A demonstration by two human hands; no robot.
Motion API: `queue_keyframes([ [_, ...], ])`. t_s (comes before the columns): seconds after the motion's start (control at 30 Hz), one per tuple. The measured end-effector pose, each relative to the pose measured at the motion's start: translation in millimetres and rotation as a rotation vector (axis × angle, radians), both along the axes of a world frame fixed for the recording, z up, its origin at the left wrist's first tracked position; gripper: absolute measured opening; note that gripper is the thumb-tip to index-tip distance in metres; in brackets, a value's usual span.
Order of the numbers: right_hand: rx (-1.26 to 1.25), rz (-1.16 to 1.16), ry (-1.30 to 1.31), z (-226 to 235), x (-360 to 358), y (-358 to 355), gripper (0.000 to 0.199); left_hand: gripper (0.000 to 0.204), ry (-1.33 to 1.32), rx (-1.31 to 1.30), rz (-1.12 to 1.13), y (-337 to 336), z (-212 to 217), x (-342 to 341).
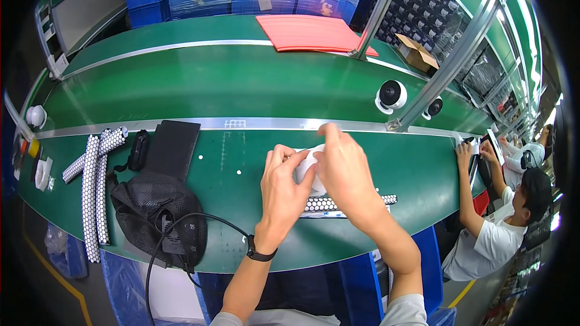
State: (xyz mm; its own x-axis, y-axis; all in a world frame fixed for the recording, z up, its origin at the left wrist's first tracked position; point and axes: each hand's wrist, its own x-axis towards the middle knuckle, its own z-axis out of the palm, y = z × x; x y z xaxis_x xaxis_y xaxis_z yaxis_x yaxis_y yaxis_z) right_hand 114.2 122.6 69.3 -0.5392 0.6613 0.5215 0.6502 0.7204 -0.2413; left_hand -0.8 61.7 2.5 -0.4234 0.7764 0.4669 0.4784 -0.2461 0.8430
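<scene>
A white rounded camera housing is held between my two hands over the green workbench, mostly covered by fingers. My left hand wears a black wristband and presses thumb and fingertips to its left side. From the right and above, my right hand curls its fingers over the same housing. Just below the hands lies a rolled sheet of white round stickers on black, with a pale flat piece partly under it. Small white dots lie left of my left hand.
Longer sticker rolls, a black mesh bag with a cable and a dark flat board occupy the left. White cameras with black fronts stand on the green belt behind. Red foam sheets lie farther back. A co-worker works at right.
</scene>
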Motion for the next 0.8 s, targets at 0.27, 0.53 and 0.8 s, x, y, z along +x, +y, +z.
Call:
queue_keyframes([
  [0.27, -0.301, -0.025, 0.218, 22, 46, 23, 0.032, 0.025, -0.090, 0.023, -0.047, 4, -1, 3],
  [0.53, -0.556, 0.051, 0.320, 5, 61, 21, 0.015, 0.018, -0.178, -0.002, 0.011, 16, -3, 6],
  [0.8, -0.614, 0.012, 0.301, 1, 62, 23, 0.015, 0.014, -0.157, 0.037, 0.024, 20, -3, 9],
])
